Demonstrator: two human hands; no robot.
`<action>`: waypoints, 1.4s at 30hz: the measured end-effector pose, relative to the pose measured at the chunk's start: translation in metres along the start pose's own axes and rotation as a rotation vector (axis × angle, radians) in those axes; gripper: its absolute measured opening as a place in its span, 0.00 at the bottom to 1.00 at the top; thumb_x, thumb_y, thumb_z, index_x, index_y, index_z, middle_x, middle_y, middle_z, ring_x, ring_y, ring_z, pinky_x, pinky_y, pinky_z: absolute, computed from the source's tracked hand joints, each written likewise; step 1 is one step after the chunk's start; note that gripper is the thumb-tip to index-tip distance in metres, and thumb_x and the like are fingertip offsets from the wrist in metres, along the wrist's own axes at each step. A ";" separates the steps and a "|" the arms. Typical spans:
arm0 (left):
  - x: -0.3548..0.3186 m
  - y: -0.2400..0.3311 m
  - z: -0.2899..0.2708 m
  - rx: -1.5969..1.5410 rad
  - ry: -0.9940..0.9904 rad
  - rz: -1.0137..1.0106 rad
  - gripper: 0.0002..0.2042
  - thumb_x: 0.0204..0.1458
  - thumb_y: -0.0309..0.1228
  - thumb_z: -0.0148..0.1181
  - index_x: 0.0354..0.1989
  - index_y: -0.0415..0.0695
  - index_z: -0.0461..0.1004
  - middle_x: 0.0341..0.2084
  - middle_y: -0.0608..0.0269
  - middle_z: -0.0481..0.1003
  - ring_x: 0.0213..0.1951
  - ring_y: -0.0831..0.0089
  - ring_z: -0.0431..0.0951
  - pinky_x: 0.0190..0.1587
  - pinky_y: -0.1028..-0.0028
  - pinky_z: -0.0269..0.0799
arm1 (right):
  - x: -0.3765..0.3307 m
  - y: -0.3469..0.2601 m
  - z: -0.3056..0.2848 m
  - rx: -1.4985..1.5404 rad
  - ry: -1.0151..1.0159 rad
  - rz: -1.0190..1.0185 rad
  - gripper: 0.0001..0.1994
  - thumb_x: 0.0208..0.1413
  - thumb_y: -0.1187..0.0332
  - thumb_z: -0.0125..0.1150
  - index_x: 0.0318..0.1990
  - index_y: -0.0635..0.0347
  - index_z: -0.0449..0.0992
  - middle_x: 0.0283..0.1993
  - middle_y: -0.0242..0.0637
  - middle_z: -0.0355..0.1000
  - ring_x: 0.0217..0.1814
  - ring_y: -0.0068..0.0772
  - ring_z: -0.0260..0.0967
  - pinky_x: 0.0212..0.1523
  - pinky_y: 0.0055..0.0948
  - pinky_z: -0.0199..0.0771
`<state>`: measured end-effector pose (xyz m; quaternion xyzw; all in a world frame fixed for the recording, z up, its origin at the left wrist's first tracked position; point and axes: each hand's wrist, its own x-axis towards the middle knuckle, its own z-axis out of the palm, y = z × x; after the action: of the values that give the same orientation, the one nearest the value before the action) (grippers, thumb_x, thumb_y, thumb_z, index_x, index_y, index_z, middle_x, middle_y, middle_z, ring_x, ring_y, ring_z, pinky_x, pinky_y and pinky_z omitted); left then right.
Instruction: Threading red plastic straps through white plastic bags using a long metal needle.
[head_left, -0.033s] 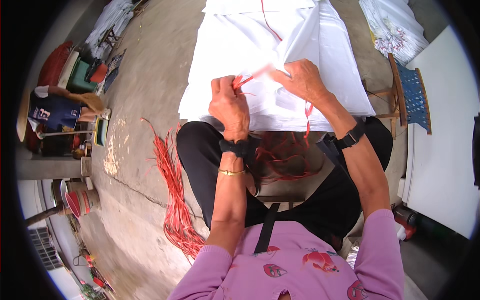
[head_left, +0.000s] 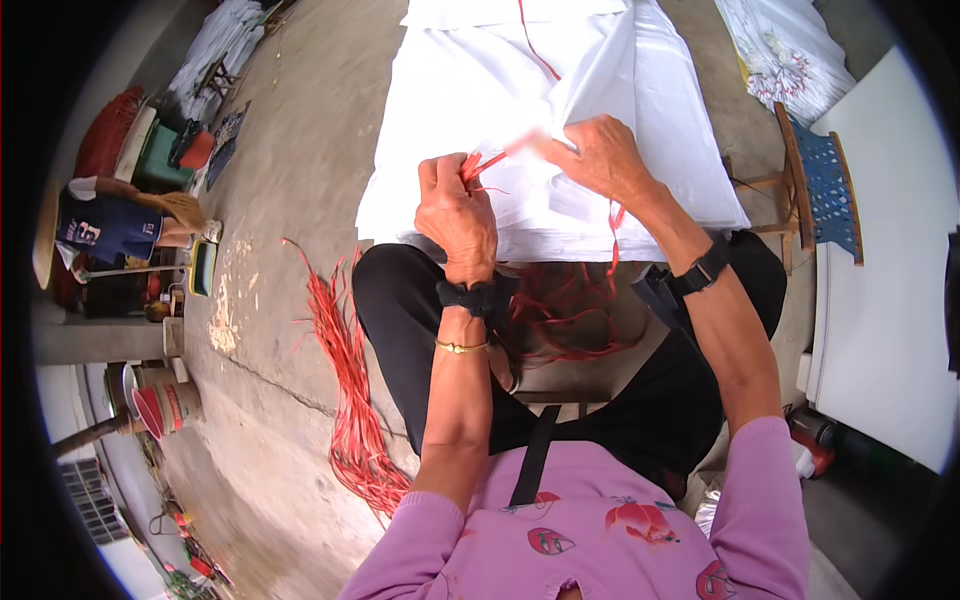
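Observation:
My left hand (head_left: 457, 215) is closed around several thin red strips (head_left: 472, 168), whose ends stick out past the thumb. To its right, my right hand (head_left: 605, 160) is curled in a pinch; a red strand (head_left: 615, 238) trails down from below it past the edge of the white fabric. Pale red blur lies between the two hands, so the fingertips there are unclear. Under both hands is a stack of white fabric or sacks (head_left: 430, 110), creased in the middle. Farther up, another red strip (head_left: 537, 50) lies across the stack.
A long bundle of red strips (head_left: 350, 400) lies on the floor by my left knee, with more tangled strips (head_left: 570, 320) between my legs. A wooden stool with blue webbing (head_left: 825, 185) stands right of the stack. At far left, another person (head_left: 110, 225) is near a long-handled dustpan (head_left: 203, 268).

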<state>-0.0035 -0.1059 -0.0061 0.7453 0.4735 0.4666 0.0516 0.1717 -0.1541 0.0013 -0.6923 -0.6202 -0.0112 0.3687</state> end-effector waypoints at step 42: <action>-0.003 -0.002 0.008 0.009 0.033 0.065 0.10 0.40 0.19 0.58 0.31 0.47 0.72 0.28 0.62 0.72 0.24 0.59 0.74 0.24 0.65 0.69 | 0.005 0.001 -0.003 -0.016 0.003 0.007 0.26 0.45 0.51 0.60 0.11 0.67 0.67 0.10 0.49 0.62 0.15 0.48 0.64 0.21 0.41 0.66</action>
<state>0.0007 -0.1039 -0.0138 0.7527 0.4519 0.4781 0.0253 0.1747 -0.1516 0.0054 -0.6972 -0.6172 -0.0159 0.3643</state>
